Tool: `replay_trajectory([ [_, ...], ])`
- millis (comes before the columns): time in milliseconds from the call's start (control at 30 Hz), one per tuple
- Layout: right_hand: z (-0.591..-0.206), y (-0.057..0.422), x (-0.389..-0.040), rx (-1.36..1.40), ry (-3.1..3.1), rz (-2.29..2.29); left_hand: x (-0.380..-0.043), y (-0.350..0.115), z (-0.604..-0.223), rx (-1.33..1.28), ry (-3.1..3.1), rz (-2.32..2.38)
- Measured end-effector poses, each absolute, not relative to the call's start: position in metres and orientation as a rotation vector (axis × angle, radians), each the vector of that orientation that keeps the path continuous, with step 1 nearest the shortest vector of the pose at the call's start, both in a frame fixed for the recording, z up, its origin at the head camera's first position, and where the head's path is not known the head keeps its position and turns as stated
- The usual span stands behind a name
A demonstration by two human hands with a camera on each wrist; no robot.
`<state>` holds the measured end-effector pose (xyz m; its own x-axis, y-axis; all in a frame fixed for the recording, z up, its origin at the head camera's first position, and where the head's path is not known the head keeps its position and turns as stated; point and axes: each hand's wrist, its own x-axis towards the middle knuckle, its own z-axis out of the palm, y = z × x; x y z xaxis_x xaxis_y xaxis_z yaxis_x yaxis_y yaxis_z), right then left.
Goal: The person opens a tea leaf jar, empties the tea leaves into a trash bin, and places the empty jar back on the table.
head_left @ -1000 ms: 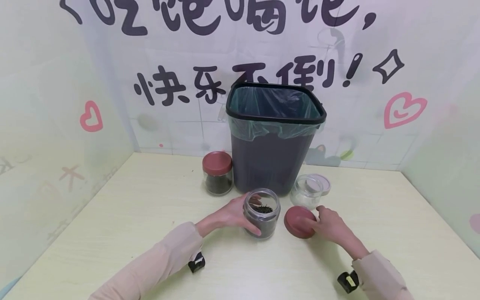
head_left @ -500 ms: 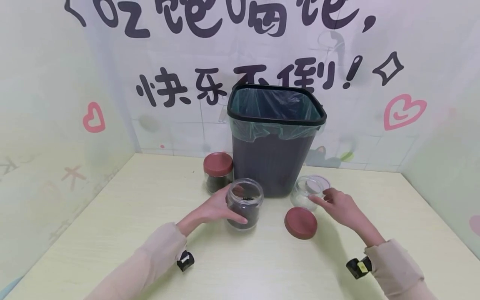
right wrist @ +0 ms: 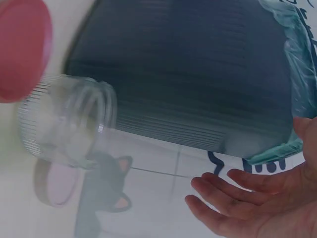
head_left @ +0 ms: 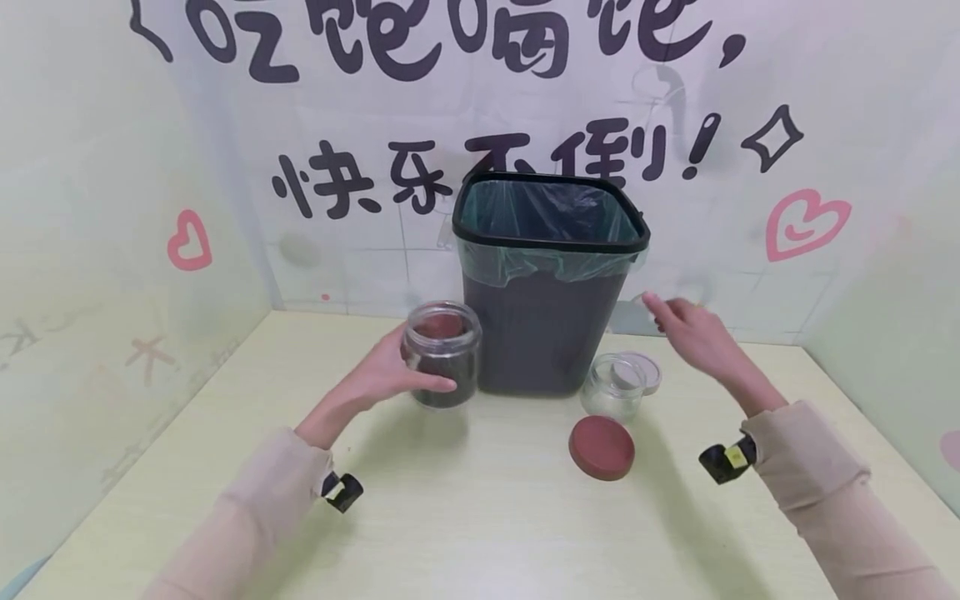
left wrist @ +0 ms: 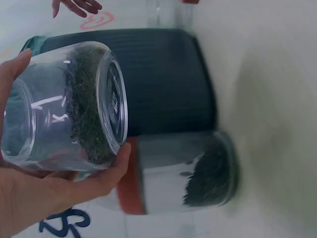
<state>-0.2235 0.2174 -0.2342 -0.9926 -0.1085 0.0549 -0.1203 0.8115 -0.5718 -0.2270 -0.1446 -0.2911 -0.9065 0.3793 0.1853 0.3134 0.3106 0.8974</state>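
My left hand (head_left: 386,371) grips an open glass jar (head_left: 444,371) with dark dried leaves in its bottom part, lifted off the table left of the bin. In the left wrist view, fingers and thumb wrap round the jar (left wrist: 74,106), which is lidless. Behind it stands a second jar (left wrist: 183,173) of dark leaves with a red lid, mostly covered in the head view. My right hand (head_left: 697,333) hangs in the air right of the bin, holding nothing. Loosely bent, spread fingers show in the right wrist view, where that hand (right wrist: 262,198) is beside the bin liner.
A dark bin (head_left: 540,325) with a green plastic liner (head_left: 510,262) stands at the back against the wall. To its right are an open clear jar (head_left: 611,392) and a pale lid (head_left: 651,371). A red lid (head_left: 602,447) lies in front on the table (head_left: 480,517).
My left hand has carried the jar leftward and up, in front of the red-lidded jar. My right hand has left the red lid and risen to the bin's right side.
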Motion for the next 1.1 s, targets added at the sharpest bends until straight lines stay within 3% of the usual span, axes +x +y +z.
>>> replay_trajectory([
  [267,-0.196,0.208,-0.243,0.163,-2.928,1.142,-0.234,-0.167,-0.253,0.426,2.621,1.693],
  [500,-0.170,0.192,-0.256,0.179,-2.943,1.007,-0.244,-0.177,-0.214,0.317,2.759,1.649],
  [1100,-0.142,0.167,-0.280,0.142,-2.997,0.677,-0.272,-0.145,-0.132,0.179,3.308,1.217],
])
